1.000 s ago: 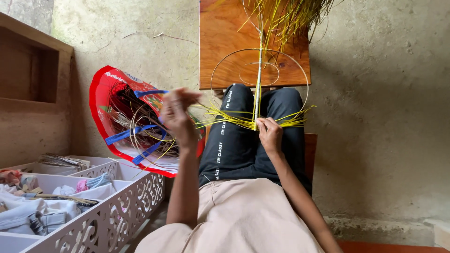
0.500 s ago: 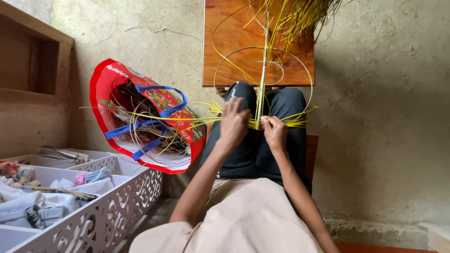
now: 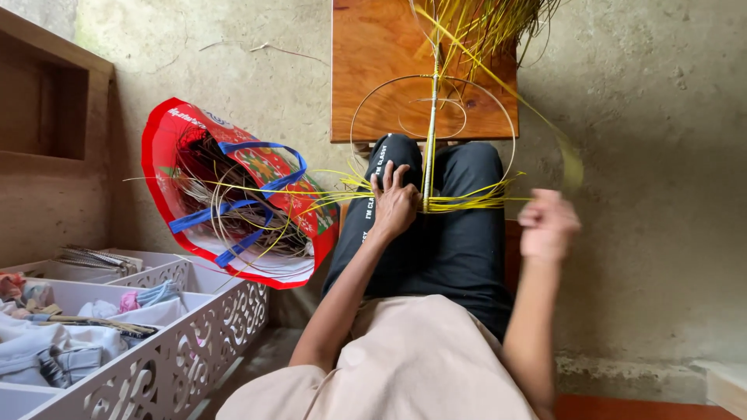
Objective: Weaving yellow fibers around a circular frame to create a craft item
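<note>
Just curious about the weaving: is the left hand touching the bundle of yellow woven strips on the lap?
Touching. The head view shows the left hand pressed flat against the yellow strips beside the upright rod.

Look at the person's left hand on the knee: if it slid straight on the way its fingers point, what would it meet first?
The left hand points up and slightly right, so it would probably meet the thin wire hoop first, then the wooden board; depth is unclear.
</note>
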